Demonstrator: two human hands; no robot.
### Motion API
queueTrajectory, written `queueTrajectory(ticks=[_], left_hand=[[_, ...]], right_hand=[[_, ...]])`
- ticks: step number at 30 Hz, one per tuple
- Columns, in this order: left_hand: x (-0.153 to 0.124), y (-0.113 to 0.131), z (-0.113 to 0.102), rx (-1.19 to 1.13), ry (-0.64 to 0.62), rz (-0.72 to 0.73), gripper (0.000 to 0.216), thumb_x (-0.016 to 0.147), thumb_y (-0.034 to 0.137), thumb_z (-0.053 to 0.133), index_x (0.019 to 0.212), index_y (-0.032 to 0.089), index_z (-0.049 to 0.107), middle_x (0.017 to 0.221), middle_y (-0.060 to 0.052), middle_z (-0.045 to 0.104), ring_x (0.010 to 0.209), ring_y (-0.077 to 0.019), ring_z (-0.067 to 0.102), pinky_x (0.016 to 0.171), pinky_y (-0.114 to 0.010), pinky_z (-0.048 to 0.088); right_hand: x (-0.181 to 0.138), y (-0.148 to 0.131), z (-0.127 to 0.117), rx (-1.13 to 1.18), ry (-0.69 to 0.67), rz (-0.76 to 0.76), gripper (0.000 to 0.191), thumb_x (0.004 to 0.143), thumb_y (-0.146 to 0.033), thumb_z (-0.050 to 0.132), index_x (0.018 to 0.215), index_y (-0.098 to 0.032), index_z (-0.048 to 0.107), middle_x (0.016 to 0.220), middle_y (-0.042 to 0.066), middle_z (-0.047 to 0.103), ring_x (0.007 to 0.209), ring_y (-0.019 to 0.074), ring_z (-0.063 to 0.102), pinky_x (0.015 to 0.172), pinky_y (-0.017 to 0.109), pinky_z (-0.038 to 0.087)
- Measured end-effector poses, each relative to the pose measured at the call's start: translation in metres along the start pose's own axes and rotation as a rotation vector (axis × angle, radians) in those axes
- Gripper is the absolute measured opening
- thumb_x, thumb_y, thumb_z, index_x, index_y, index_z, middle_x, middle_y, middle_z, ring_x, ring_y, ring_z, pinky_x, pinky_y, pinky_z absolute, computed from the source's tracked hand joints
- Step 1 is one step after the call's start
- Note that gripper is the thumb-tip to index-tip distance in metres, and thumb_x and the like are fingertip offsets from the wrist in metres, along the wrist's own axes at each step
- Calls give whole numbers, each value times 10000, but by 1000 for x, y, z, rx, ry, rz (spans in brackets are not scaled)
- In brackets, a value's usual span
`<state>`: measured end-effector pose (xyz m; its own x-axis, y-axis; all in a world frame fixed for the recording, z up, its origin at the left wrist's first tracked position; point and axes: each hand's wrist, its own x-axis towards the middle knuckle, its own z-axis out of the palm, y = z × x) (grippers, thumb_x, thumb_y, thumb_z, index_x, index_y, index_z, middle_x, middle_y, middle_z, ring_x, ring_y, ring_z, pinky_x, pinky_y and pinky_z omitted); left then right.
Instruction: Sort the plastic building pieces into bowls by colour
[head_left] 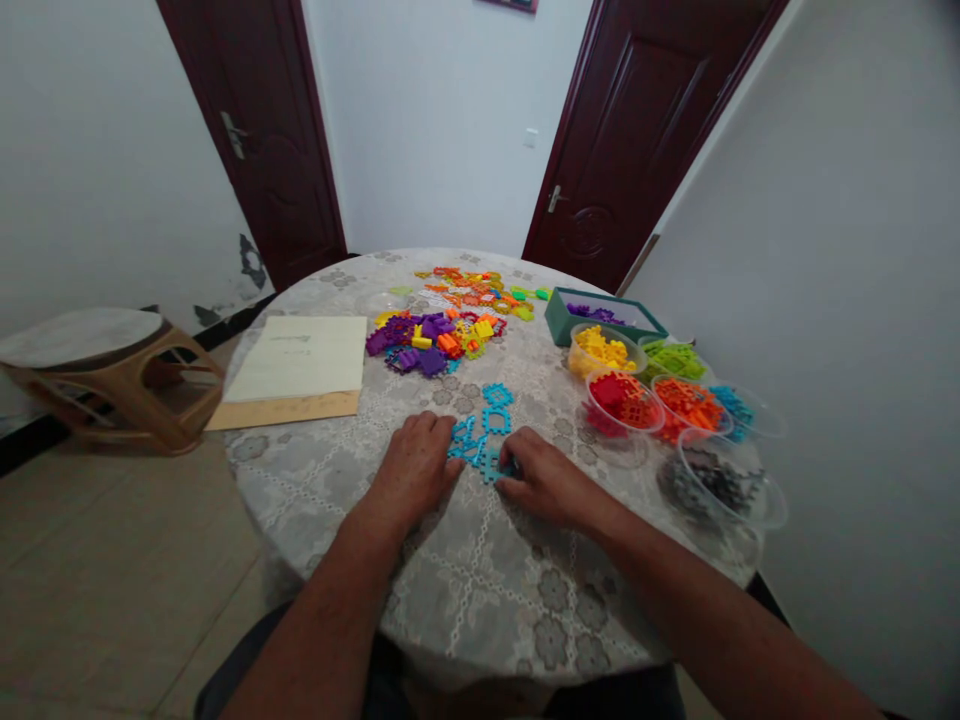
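Light-blue plastic interlocking pieces [466,440] lie on the cloth between my two hands. My left hand [420,462] rests low on the table at their left edge, its thumb apart from the fingers and its fingertips touching or very close to them. With thumb and fingers pinched, my right hand [536,472] holds the right side of a blue square building piece [490,466], partly covered by the fingertips. Just beyond it lie a blue square frame [496,420] and a blue notched piece [497,395], both flat on the cloth.
A mixed pile of coloured pieces [431,340] lies past the blue ones, with orange pieces [472,290] farther back. Paper sheets [300,358] lie at the left. On the right stand a green box [556,318] and several clear tubs, one with red pieces [619,395]. A stool [161,375] stands left.
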<state>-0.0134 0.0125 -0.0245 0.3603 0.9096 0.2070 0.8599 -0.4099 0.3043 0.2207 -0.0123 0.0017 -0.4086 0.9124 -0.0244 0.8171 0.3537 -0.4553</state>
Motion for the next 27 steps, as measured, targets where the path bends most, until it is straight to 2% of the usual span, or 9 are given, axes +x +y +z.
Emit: queueTrajectory(ticks=[3, 5, 8, 10, 13, 16, 20, 24, 27], left_hand=[[1, -1, 1, 24, -9, -4, 372, 899, 286, 693, 1251, 173, 650, 1214, -166, 656, 1170, -329, 588, 1027, -465, 479], [1, 0, -1, 38, -23, -5, 298, 900, 285, 687, 1174, 170, 673, 1170, -166, 659, 1141, -336, 587, 1007, -475, 480], [1, 4, -5, 51, -44, -22, 226, 903, 282, 681, 1101, 175, 682, 1131, -164, 667, 1105, -340, 587, 976, -480, 485], [0, 6, -7, 57, -56, -37, 226, 903, 277, 685, 1106, 178, 674, 1148, -162, 671, 1104, -338, 586, 973, -475, 482], [0, 9, -9, 55, -72, -55, 258, 901, 266, 693, 1134, 167, 650, 1205, -170, 668, 1132, -336, 578, 992, -458, 466], [0, 15, -8, 44, -78, -92, 279, 890, 243, 697, 1147, 166, 621, 1210, -165, 674, 1133, -334, 575, 985, -439, 453], [0, 28, -6, 13, -92, -122, 248, 873, 143, 638, 1109, 202, 589, 1145, -133, 696, 1079, -311, 596, 922, -410, 447], [0, 39, -3, -3, -110, -148, 244, 857, 78, 574, 1057, 215, 552, 1091, -125, 694, 1018, -292, 612, 866, -388, 439], [1, 43, 1, -83, -94, -151, 295, 854, 36, 533, 1082, 222, 524, 1081, -105, 689, 1019, -263, 624, 869, -357, 446]], right_hand=[[1, 9, -1, 71, 21, -7, 422, 868, -235, 739, 1268, -195, 611, 1218, 90, 618, 1066, 221, 623, 936, 325, 483], [2, 12, -2, 74, 16, 9, 491, 867, -269, 756, 1324, -187, 597, 1259, 109, 610, 1091, 233, 620, 967, 342, 478], [2, 12, -3, 76, 25, 42, 418, 844, -281, 777, 1224, -184, 630, 1200, 98, 630, 1043, 231, 619, 928, 340, 476], [1, 11, -2, 118, 54, 60, 424, 814, -267, 792, 1194, -203, 614, 1125, 64, 646, 959, 208, 612, 844, 315, 468], [0, 16, 3, 258, 62, 67, 448, 807, -252, 780, 1205, -238, 577, 936, -14, 642, 796, 164, 576, 711, 277, 419], [0, 25, 11, 416, 96, 59, 352, 845, -244, 729, 1169, -250, 592, 833, -51, 603, 733, 140, 543, 674, 263, 396], [3, 34, 15, 505, 188, 35, 255, 867, -256, 709, 1108, -237, 630, 817, -52, 584, 746, 137, 541, 681, 260, 408], [4, 35, 14, 455, 234, 13, 398, 877, -230, 698, 1271, -225, 646, 834, -36, 630, 749, 145, 573, 696, 266, 430], [5, 37, 14, 391, 245, -36, 453, 889, -210, 696, 1342, -210, 666, 952, 22, 724, 831, 174, 640, 784, 298, 479]])
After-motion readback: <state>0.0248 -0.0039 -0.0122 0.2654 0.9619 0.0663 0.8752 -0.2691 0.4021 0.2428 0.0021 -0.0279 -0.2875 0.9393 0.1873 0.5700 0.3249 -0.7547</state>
